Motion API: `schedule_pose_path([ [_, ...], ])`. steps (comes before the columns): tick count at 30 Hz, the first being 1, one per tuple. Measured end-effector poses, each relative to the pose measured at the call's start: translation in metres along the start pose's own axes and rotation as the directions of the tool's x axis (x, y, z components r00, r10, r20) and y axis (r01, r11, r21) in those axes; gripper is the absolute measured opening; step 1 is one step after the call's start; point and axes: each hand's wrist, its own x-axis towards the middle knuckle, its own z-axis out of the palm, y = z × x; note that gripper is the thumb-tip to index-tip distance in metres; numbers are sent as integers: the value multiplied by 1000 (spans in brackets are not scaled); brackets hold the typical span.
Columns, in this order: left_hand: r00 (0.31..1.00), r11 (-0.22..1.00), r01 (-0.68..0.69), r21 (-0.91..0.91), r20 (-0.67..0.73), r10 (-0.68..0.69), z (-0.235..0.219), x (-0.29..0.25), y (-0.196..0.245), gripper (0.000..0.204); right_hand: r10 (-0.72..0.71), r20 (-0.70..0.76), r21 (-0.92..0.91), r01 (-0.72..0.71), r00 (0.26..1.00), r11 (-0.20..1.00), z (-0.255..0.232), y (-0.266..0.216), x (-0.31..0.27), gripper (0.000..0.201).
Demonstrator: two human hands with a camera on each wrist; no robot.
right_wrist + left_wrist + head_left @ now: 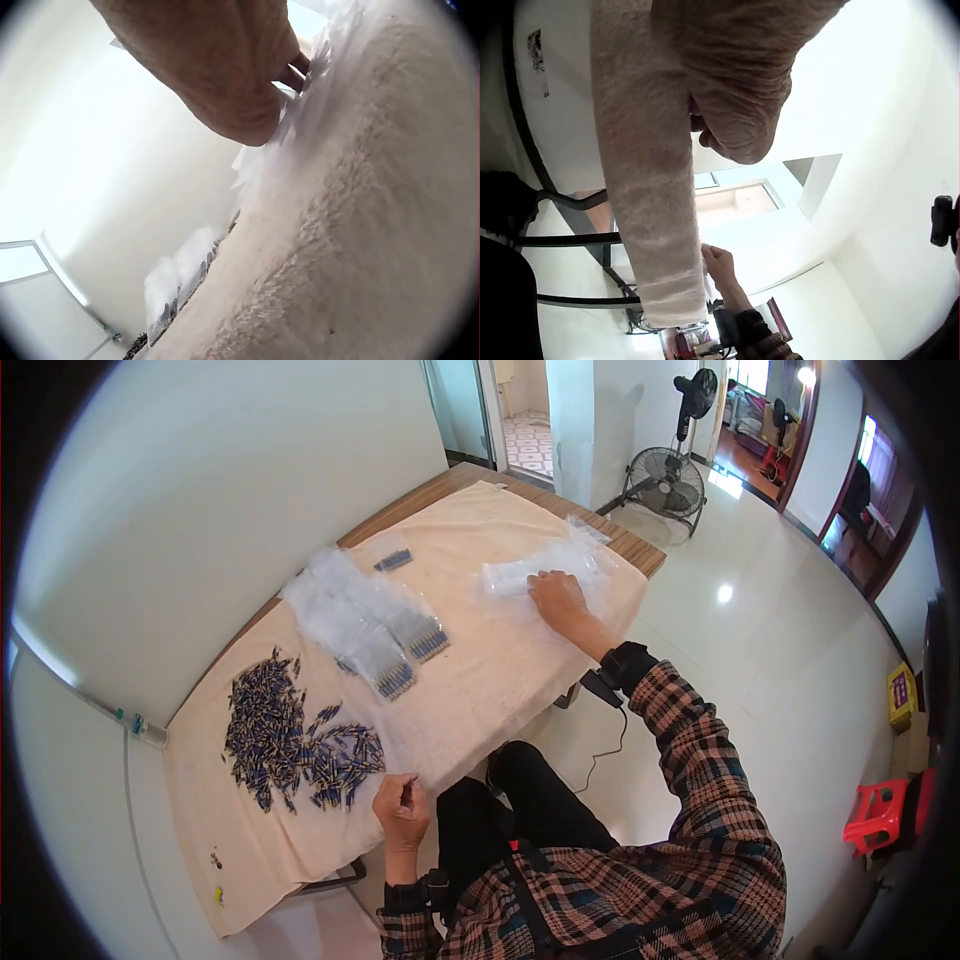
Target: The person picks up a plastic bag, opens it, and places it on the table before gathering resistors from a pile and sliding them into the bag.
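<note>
The right hand rests on a pile of clear plastic bags at the table's far right; in the right wrist view its bent fingers touch the plastic. No pinch shows. The left hand is at the near table edge, beside a heap of small dark pieces with brass-coloured ends. Its fingers are loosely curled, with nothing visible in them; the left wrist view shows the hand over the cloth edge, its fingertips mostly hidden. Filled clear bags lie mid-table with more clear bags.
A pale cloth covers most of the wooden table. One small filled packet lies near the wall. Small yellow-green bits are at the near left corner. A fan and a red stool stand on the floor.
</note>
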Motion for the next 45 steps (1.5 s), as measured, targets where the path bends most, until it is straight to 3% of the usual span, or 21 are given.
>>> schedule_pose_path([
  [7, 1000, 996, -12, -84, -2, 12, -1, -1, -2, 8, -15, -54, 27, 16, 998, 1000, -5, -5, -2, 19],
  [11, 1000, 994, -4, -108, 4, 4, -2, -2, -5, 8, -1, -170, 31, 6, 985, 999, -7, -9, -5, 22],
  [14, 1000, 994, -21, -110, -1, 21, -3, -3, -6, 10, -18, -409, 88, 59, 912, 994, -12, -10, -3, 20],
  [15, 999, 993, -34, -110, -5, 34, -2, -2, -6, 10, -21, -414, 85, 61, 910, 995, -15, -11, -3, 20],
  [18, 1000, 993, -7, -117, 9, 8, -3, -2, -5, 11, 36, -578, 396, 242, 815, 886, -23, -19, -7, 23],
  [19, 1000, 993, 12, -119, 16, -10, -3, -2, -5, 12, 30, -581, 393, 248, 814, 885, -28, -26, -12, 23],
  [21, 1000, 994, -1, -109, 19, 3, -3, -1, -6, 11, 193, -261, 748, 71, 946, 660, -37, -49, -31, 26],
  [22, 1000, 995, -11, -96, 28, 14, -3, 0, -7, 11, 220, -64, 862, -57, 973, 504, -40, -61, -40, 27],
  [23, 999, 997, -14, -79, 37, 17, -4, -2, -8, 10, 205, -50, 865, -60, 977, 498, -42, -75, -50, 27],
  [26, 1000, 988, -1, -154, -31, -4, -5, -1, -7, 9, 30, 146, 988, -147, 989, 49, -45, -118, -81, 31],
  [27, 999, 991, 26, -135, -40, -31, -6, -2, -3, 9, 4, 166, 985, -166, 986, 36, -47, -134, -91, 31],
  [29, 953, 863, 285, -416, 26, -302, -12, -2, 19, 13, -114, 230, 962, -243, 967, -126, -54, -165, -113, 32],
  [30, 942, 862, 310, -401, 8, -335, -15, -3, 27, 13, -177, 257, 935, -291, 950, -201, -55, -179, -122, 32],
  [32, 944, 767, 291, -571, 43, -326, -23, -6, 38, 15, -270, 257, 924, -318, 928, -214, -55, -207, -135, 33],
  [34, 911, 724, 338, -602, 17, -411, -34, -16, 43, 15, -372, 213, 924, -310, 904, -225, -55, -231, -147, 33],
  [36, 861, 618, 372, -693, 10, -508, -46, -27, 45, 15, -401, 216, 921, -323, 890, -220, -53, -248, -156, 33],
  [39, 823, 574, 387, -722, -10, -568, -67, -49, 38, 15, -427, 210, 931, -313, 879, -187, -58, -268, -166, 34],
  [42, 799, 545, 380, -748, -32, -601, -86, -66, 34, 15, -364, 395, 763, -522, 844, -381, -74, -280, -169, 36],
  [45, 782, 524, 392, -756, -26, -623, -101, -87, 33, 15, -444, 461, 709, -620, 768, -337, -81, -288, -169, 31],
])
